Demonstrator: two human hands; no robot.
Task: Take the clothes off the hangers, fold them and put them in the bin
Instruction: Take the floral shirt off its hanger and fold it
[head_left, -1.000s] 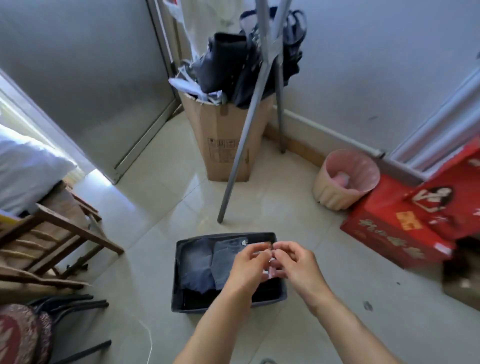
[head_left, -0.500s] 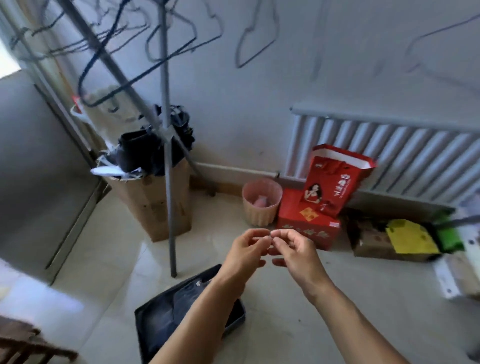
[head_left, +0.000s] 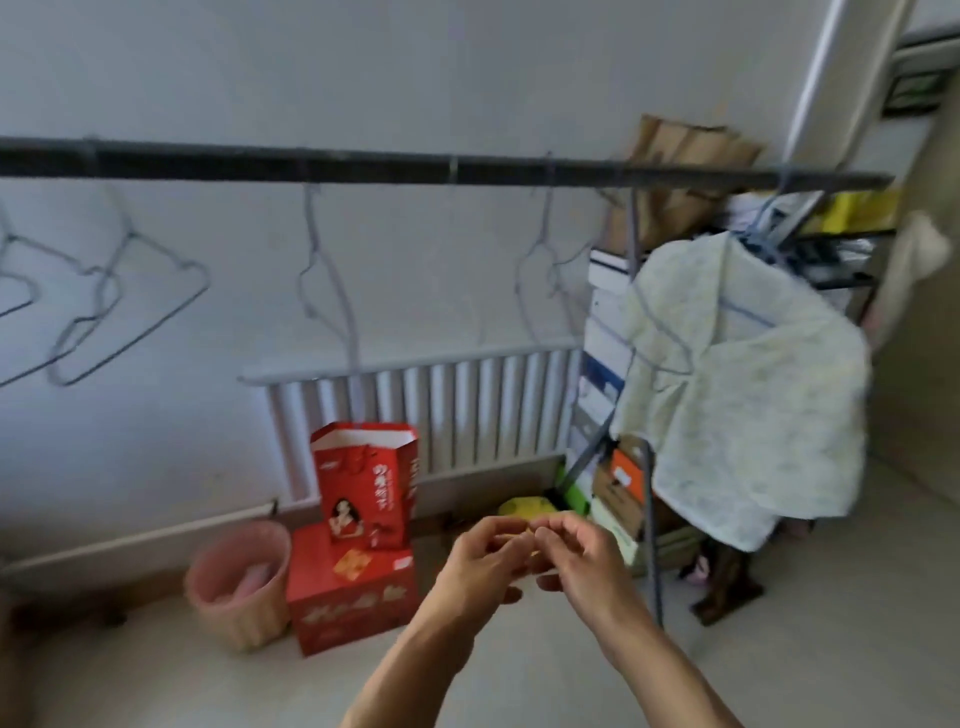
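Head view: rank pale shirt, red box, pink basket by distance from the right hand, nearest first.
1. Pale shirt, hanging just right of the right hand.
2. Red box, on the floor to the left.
3. Pink basket, farther left, beside the box.

Open way to the shirt, one pole beside it

The air toward the pale shirt (head_left: 743, 395) at the right is free; only the rack's upright pole (head_left: 655, 571) stands just beside its left edge. Under the rail (head_left: 467, 169), empty hangers (head_left: 130, 291) dangle with wide gaps. Red boxes (head_left: 353, 587) and a pink basket (head_left: 239, 582) occupy the floor at left.
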